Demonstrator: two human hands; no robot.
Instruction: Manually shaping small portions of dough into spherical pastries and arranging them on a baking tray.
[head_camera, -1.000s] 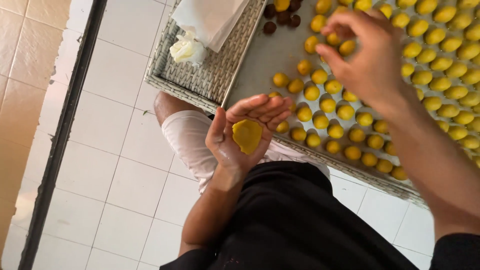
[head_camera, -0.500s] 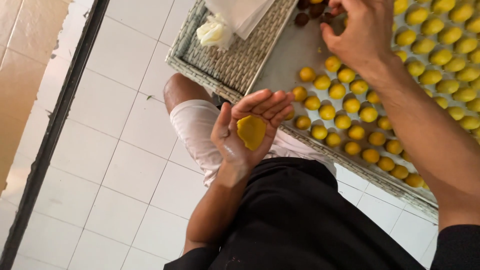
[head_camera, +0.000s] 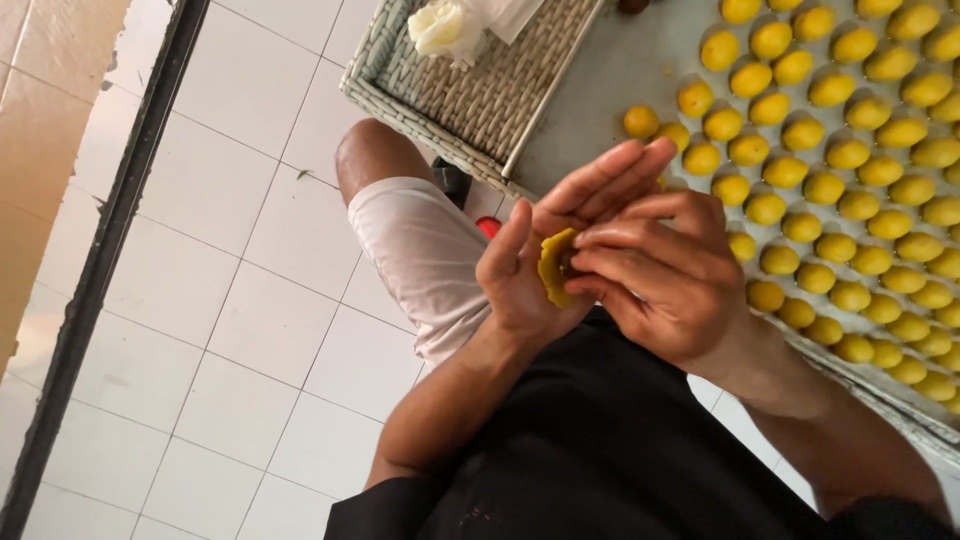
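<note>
While both hands cup dough (head_camera: 556, 266), yellow balls (head_camera: 850, 200) fill the tray (head_camera: 600, 110) beyond.

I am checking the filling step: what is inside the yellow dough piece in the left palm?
The yellow dough piece lies cupped in the left hand. The right hand fingers press into its middle and cover it, so any filling inside cannot be seen.

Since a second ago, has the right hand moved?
Yes. The right hand came off the tray of yellow balls, back to the dough in the left hand.
</note>
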